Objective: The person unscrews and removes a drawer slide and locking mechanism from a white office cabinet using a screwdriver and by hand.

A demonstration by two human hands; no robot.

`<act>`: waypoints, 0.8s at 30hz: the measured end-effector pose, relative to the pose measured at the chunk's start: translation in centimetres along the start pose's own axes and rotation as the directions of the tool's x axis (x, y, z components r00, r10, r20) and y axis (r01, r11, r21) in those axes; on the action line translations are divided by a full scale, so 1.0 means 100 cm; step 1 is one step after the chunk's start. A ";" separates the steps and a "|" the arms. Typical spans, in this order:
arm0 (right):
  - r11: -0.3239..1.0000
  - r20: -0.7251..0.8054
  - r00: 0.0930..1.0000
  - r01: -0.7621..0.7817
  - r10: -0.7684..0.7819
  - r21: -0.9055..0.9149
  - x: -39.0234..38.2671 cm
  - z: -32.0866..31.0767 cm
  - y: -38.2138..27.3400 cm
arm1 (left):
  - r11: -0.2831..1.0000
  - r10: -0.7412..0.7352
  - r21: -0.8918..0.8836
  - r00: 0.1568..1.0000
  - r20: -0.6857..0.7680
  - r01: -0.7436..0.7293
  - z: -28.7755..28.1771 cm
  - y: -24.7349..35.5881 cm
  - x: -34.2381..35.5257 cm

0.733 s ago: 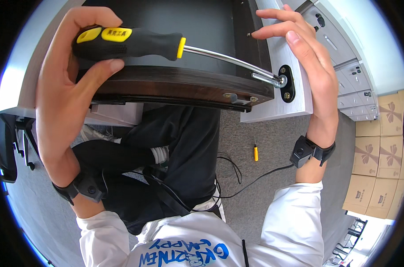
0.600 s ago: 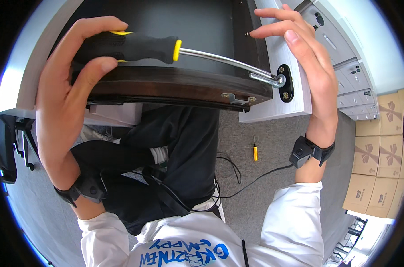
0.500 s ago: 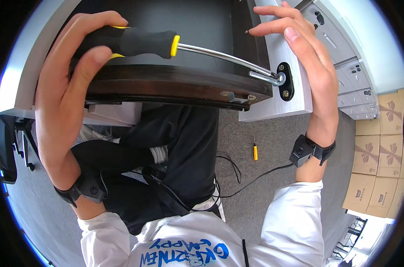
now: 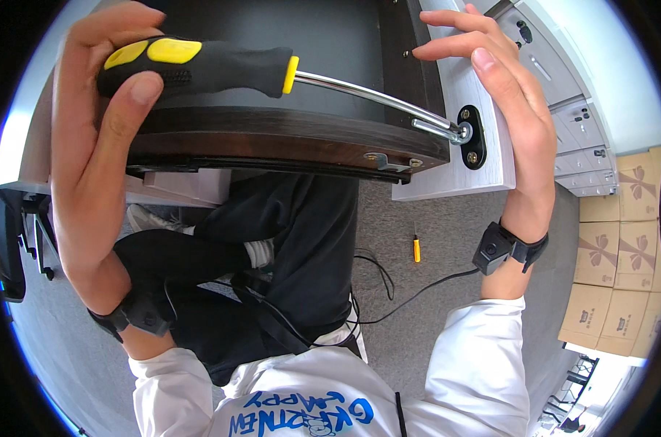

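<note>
Two bare hands are seen, one per side. One black-and-yellow-handled screwdriver with a chrome shaft (image 4: 199, 65) is gripped at its handle by the left hand (image 4: 90, 146), fingers curled over the top and thumb pressed along the underside. The shaft runs rightward and slightly down, its tip set against a screw in one black oval metal plate (image 4: 473, 137). A second, brass-coloured screw is visible lower on that plate. The plate is fixed to one pale grey wood-grain panel (image 4: 483, 95), which meets the end of one dark brown wooden board (image 4: 272, 138).

The right hand (image 4: 512, 109) is open, its fingers spread; its palm lies against the pale panel's outer face, with the fingertips at the panel's upper edge. One black wrist strap is worn on each forearm, two in all.

One small metal bracket (image 4: 378, 160) with screws is seen on the dark board's lower edge. On the grey carpet (image 4: 447, 226) below, one small orange-handled screwdriver (image 4: 416, 247) lies apart from the hands, beside one thin black cable (image 4: 410, 291). Several stacked tan cardboard boxes (image 4: 614, 284) stand at the right; at least six faces are counted.
</note>
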State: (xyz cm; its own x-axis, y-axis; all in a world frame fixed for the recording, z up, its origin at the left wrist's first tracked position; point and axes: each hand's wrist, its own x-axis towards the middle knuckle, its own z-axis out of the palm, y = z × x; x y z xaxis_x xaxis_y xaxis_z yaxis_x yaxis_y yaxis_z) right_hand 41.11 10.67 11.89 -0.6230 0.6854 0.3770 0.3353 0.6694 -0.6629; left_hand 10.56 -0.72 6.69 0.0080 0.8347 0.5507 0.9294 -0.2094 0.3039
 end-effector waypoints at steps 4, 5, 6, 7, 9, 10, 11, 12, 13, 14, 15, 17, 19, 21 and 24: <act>0.999 0.027 1.000 0.002 -0.003 0.039 0.001 0.000 -0.005 | 0.961 -0.220 -0.145 0.968 0.121 0.236 0.002 0.006 0.000; 0.999 0.030 0.999 0.010 -0.011 0.042 0.003 0.001 -0.006 | 0.948 -0.266 -0.131 0.948 0.175 0.291 -0.001 0.005 0.000; 0.999 0.025 1.000 0.006 -0.007 0.033 0.001 0.000 -0.005 | 0.941 -0.280 -0.134 0.938 0.205 0.310 0.003 0.006 0.002; 1.000 0.020 1.000 0.003 -0.004 0.020 0.000 0.000 -0.004 | 0.935 -0.291 -0.135 0.927 0.237 0.328 0.008 0.008 0.004; 1.000 0.018 1.000 0.006 -0.006 0.013 -0.001 -0.001 -0.004 | 0.991 -0.044 -0.124 0.993 0.105 0.057 0.012 0.011 0.006; 1.000 0.024 1.000 0.009 -0.009 0.019 0.001 0.000 -0.004 | 0.996 0.055 -0.072 0.996 0.066 -0.050 0.008 0.007 0.005; 1.000 0.030 0.999 0.013 -0.014 0.026 0.002 0.001 -0.004 | 0.988 0.152 -0.013 0.988 0.029 -0.151 0.003 0.004 0.004; 1.000 0.029 1.000 0.010 -0.010 0.022 0.002 0.000 -0.004 | 0.983 0.145 -0.115 0.989 0.022 -0.141 0.005 0.000 0.003; 1.000 0.021 1.000 0.006 -0.006 0.017 0.001 0.001 -0.005 | 0.977 0.142 -0.166 0.990 0.019 -0.137 0.006 0.000 0.001; 1.000 0.017 1.000 0.004 -0.004 0.014 0.001 0.001 -0.005 | 0.967 0.138 -0.217 0.990 0.016 -0.131 0.006 0.001 0.001; 1.000 0.015 1.000 0.002 -0.002 0.013 0.001 0.001 -0.005 | 0.971 0.099 -0.220 0.995 0.014 -0.093 0.005 0.006 -0.001; 1.000 0.007 1.000 -0.014 0.014 0.026 0.001 0.002 -0.005 | 0.974 0.057 -0.222 0.998 0.013 -0.053 0.002 0.009 -0.002; 1.000 0.000 1.000 -0.023 0.023 0.017 -0.001 0.000 -0.004 | 0.985 0.017 -0.170 1.000 0.021 -0.014 0.007 0.008 0.000; 1.000 0.000 1.000 -0.021 0.021 0.011 -0.002 -0.001 -0.003 | 0.989 -0.015 -0.144 1.000 0.025 0.019 0.011 0.008 0.001; 0.999 0.007 0.999 -0.038 0.038 0.020 0.001 0.001 -0.003 | 0.985 -0.100 -0.134 0.992 0.075 0.109 0.011 0.013 0.003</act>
State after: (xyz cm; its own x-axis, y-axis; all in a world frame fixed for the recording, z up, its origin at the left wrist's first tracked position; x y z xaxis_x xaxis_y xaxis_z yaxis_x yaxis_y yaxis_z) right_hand 40.91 10.45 12.09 -0.6147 0.7083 0.3470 0.3446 0.6369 -0.6896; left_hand 12.16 -0.15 6.36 -0.0571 0.8872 0.4578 0.8669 -0.1834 0.4636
